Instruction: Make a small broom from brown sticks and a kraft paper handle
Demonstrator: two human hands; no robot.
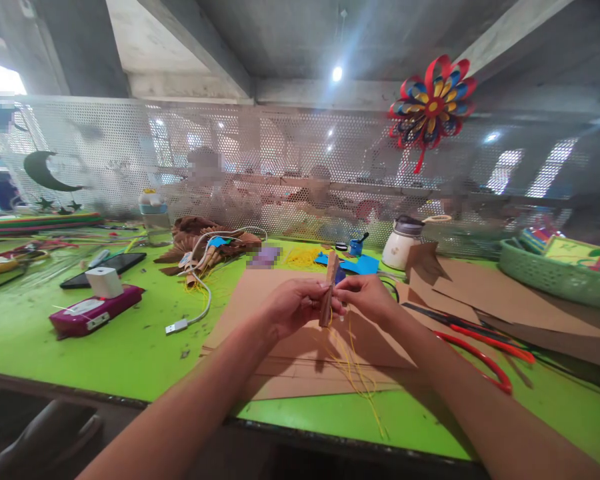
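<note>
Over a stack of brown paper sheets, my left hand grips a narrow pleated strip of brown paper, held nearly upright. My right hand is closed in a pinch at the strip's right side, and yellow thread runs from its fingertips. Loose strands of that thread hang below both hands onto the sheets and the green table. The exact fingertip contact is partly hidden behind the strip. Red-handled scissors lie to the right of my right forearm.
Several folded brown paper pieces lie at the back left beside a white USB cable. A purple box and dark phone are left. A white jug and green basket stand right. A perforated screen closes the back.
</note>
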